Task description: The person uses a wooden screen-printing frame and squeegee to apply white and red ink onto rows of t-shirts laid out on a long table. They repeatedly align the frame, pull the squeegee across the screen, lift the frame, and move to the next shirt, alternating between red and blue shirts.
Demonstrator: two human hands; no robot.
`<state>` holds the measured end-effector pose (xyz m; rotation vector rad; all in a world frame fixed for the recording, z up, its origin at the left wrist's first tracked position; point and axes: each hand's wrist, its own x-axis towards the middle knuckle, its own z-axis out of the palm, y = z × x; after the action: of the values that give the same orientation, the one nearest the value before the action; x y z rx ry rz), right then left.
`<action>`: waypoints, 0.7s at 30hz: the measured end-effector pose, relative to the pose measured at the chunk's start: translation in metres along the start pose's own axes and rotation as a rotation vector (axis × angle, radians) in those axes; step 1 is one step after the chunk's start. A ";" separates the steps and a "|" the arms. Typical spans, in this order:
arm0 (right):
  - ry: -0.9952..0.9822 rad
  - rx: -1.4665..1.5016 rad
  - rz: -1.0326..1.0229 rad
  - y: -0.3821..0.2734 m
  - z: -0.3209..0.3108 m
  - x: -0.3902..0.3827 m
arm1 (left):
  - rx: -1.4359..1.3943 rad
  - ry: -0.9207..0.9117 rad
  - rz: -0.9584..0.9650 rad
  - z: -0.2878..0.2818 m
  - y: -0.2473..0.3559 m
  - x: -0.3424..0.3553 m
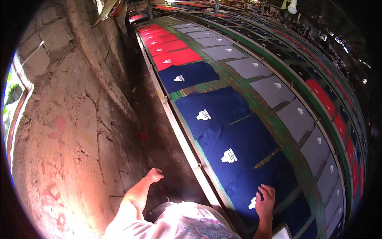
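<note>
Hands well apart. Left hand [154, 175] out over the dark aisle, clear of the cloth, fingers curled in; nothing shows in it, though I cannot tell whether the grip is fully closed. Perhaps held out for balance in the narrow gap beside the block wall [79, 131]. Right hand [265, 198] over the nearest navy piece [238, 185], thumb parted from bent fingers, no object visible between them; contact with the cloth cannot be told from this angle. It partly covers that piece's white print. The navy pieces lie flat on the long green worktop [258, 108], in the row along its pale edge rail [179, 127], presumably for easy reach from the aisle. Red pieces [175, 57] continue the same row farther off; grey pieces [296, 119] form a second row along the far side. Each piece is spread out with its white print face up, likely so that the marks stay unsmudged and open to the air. Grouping by colour probably keeps batches sorted. Pale-edged object [282, 232] below the right hand, cut off by the frame; kind unclear.
</note>
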<state>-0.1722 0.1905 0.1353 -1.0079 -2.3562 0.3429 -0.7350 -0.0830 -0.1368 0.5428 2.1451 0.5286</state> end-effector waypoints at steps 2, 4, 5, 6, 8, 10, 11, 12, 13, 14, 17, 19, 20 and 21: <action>-0.009 0.011 0.005 -0.011 0.024 0.023 | 0.224 -0.043 0.047 -0.023 -0.008 0.022; -0.013 0.012 0.011 -0.030 0.053 0.047 | 0.442 -0.056 0.049 -0.049 -0.018 0.051; -0.017 0.014 0.006 -0.042 0.069 0.057 | 0.441 -0.097 0.053 -0.064 -0.023 0.070; -0.014 0.011 -0.001 -0.057 0.085 0.069 | 0.449 -0.120 0.080 -0.081 -0.029 0.089; 0.021 -0.001 -0.028 -0.093 0.116 0.103 | 0.461 -0.169 0.117 -0.122 -0.025 0.133; -0.004 0.072 -0.005 -0.134 0.147 0.137 | 0.380 -0.114 0.086 -0.164 -0.019 0.171; -0.051 0.091 -0.030 -0.151 0.160 0.153 | 0.368 -0.075 0.052 -0.185 -0.016 0.188; -0.098 0.086 -0.078 -0.166 0.172 0.169 | 0.361 -0.045 0.007 -0.205 -0.011 0.204; -0.127 0.086 -0.143 -0.176 0.181 0.184 | 0.321 0.011 0.016 -0.223 -0.006 0.219; -0.172 0.079 -0.186 -0.184 0.188 0.199 | 0.286 0.060 0.016 -0.239 0.001 0.234; -0.121 0.127 -0.127 -0.197 0.205 0.232 | 0.223 0.150 0.021 -0.264 0.020 0.274; -0.092 0.098 -0.092 -0.196 0.217 0.250 | 0.177 0.123 0.022 -0.275 0.027 0.300; -0.081 0.083 -0.062 -0.193 0.222 0.258 | 0.145 0.071 0.026 -0.274 0.030 0.313; -0.091 0.080 -0.015 -0.190 0.227 0.264 | 0.124 0.003 -0.004 -0.275 0.034 0.329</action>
<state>-0.5644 0.2476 0.1332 -0.9550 -2.4093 0.4820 -1.1329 0.0761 -0.1711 0.6064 2.1917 0.3968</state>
